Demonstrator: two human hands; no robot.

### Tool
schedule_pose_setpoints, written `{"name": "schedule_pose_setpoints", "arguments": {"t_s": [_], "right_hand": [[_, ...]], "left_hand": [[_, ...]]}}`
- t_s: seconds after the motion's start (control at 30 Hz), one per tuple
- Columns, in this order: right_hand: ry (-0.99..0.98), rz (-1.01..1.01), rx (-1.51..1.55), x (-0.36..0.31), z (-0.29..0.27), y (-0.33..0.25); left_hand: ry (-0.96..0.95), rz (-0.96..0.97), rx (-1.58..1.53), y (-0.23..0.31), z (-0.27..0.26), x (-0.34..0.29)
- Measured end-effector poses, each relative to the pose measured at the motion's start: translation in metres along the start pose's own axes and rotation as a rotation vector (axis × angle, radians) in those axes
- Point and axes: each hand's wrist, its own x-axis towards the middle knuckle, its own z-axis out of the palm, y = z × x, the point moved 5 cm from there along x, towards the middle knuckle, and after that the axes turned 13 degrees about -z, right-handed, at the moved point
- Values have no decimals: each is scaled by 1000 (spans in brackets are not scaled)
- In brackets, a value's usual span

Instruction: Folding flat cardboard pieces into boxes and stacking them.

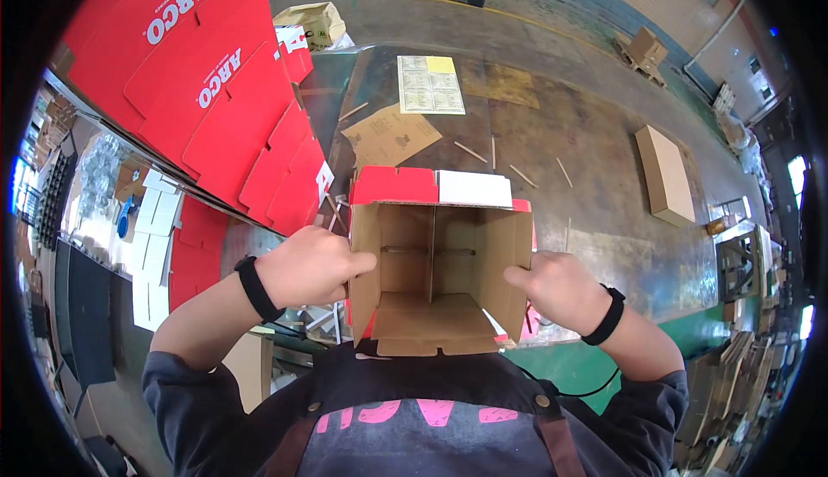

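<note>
An open red and white cardboard box is held in front of my body, at the near edge of the table. Its plain brown inside faces up, and an upright cardboard divider splits the far part. My left hand grips the left wall of the box, fingers curled over the edge. On the opposite side, my right hand pinches the right wall with the thumb inside. The outer faces of the box under my fingers are mostly hidden.
Tall red flattened cartons stand at the left. On the brown table lie a printed sheet, a flat brown cardboard piece and several thin strips. A long brown box rests at the right.
</note>
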Motion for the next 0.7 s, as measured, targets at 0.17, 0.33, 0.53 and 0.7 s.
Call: {"name": "schedule_pose_setpoints", "arguments": {"t_s": [0.17,0.33,0.53,0.7], "right_hand": [[190,70,95,2,19,15],[321,285,26,1,26,27],[319,372,-197,11,-5,11],[157,69,238,14,-20,-50]], "left_hand": [[121,-29,24,-5,15,6],[277,-111,108,-11,9,15],[204,-220,98,-34,31,7],[101,-218,11,-18,8,38]]}}
